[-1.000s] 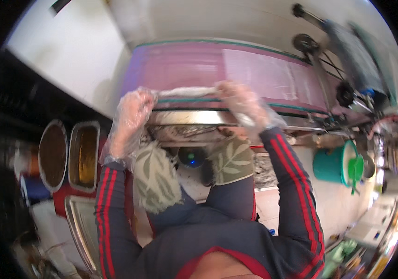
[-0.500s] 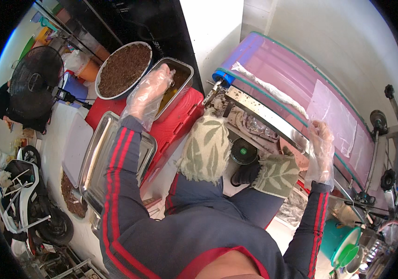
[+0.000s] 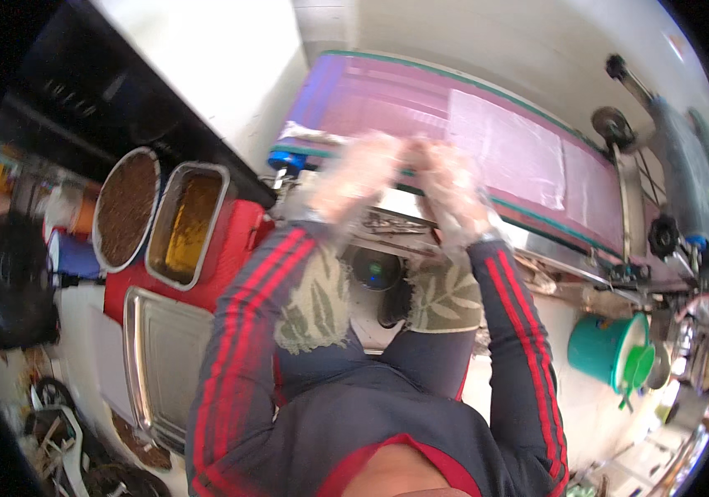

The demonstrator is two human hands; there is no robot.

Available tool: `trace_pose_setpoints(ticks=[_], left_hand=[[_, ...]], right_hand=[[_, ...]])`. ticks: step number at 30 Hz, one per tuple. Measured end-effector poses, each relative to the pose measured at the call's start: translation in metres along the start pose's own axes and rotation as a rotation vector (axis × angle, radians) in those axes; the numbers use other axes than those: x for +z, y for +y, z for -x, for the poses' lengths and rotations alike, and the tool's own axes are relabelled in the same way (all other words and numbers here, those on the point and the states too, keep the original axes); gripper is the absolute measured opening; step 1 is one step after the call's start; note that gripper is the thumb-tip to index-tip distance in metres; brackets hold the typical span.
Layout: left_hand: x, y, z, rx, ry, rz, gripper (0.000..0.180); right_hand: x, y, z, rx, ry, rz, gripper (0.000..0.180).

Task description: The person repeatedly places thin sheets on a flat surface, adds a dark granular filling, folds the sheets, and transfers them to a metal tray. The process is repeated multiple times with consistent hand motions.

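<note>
Both my hands wear clear plastic gloves and are blurred by motion. My left hand (image 3: 362, 172) and my right hand (image 3: 447, 189) meet side by side at the near end of a long purple conveyor belt (image 3: 387, 91), above its steel frame (image 3: 537, 240). Whether they hold anything I cannot tell. Thin pale rectangular sheets (image 3: 505, 147) lie on the belt further along, apart from my hands. My knees in leaf-patterned fabric are just below the frame.
To my left a red crate (image 3: 242, 240) carries a round tray of dark brown filling (image 3: 126, 207) and a steel pan of yellow-brown liquid (image 3: 188, 222). An empty steel tray (image 3: 164, 356) lies nearer. A green bucket (image 3: 603, 348) stands right, a black fan (image 3: 6, 282) far left.
My left hand has come from over the pan on the left to the belt's end. My right hand has moved in from the belt's right side to meet it.
</note>
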State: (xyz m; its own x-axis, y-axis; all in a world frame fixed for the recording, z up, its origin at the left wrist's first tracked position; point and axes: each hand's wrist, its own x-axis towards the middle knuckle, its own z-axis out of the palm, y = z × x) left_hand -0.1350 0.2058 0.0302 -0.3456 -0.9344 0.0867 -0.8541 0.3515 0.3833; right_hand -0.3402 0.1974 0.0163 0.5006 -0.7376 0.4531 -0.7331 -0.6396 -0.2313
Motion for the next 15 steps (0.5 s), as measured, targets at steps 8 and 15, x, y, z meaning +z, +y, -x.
trace_pose_setpoints(ticks=[8, 15], left_hand=[[-0.069, -0.080, 0.024, -0.123, 0.023, -0.256, 0.025], [-0.005, 0.088, 0.016, 0.255, -0.017, 0.448, 0.034]], right_hand=[[-0.006, 0.005, 0.002, 0.026, 0.071, -0.577, 0.014], [-0.142, 0.063, 0.184, 0.563, 0.417, -1.083, 0.023]])
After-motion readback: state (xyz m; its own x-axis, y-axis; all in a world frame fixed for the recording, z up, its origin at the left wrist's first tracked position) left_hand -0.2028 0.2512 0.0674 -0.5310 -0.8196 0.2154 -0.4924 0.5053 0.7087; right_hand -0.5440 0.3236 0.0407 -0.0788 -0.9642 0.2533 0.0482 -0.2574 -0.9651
